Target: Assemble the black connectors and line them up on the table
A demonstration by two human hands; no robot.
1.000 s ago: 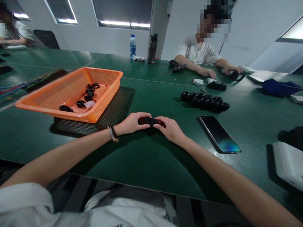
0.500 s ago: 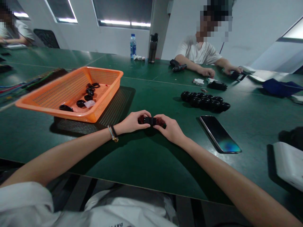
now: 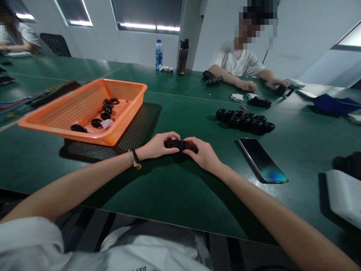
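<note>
My left hand (image 3: 158, 146) and my right hand (image 3: 203, 153) meet over the green table (image 3: 169, 188), fingers closed from both sides on one small black part (image 3: 178, 144). The part sits low, just above the tabletop. To the left stands an orange mesh basket (image 3: 64, 126) holding several black rings (image 3: 96, 123). To the right of my hands lies a cluster of several black round parts (image 3: 244, 120).
A dark phone (image 3: 262, 160) lies face up right of my hands. A white box (image 3: 342, 195) sits at the right edge. A person across the table handles black items (image 3: 258, 101). A water bottle (image 3: 158, 55) and dark flask (image 3: 182, 57) stand at the back. Coloured wires (image 3: 17, 103) lie far left.
My hands stay closed on the black part with only small finger shifts. The view has drifted very slightly.
</note>
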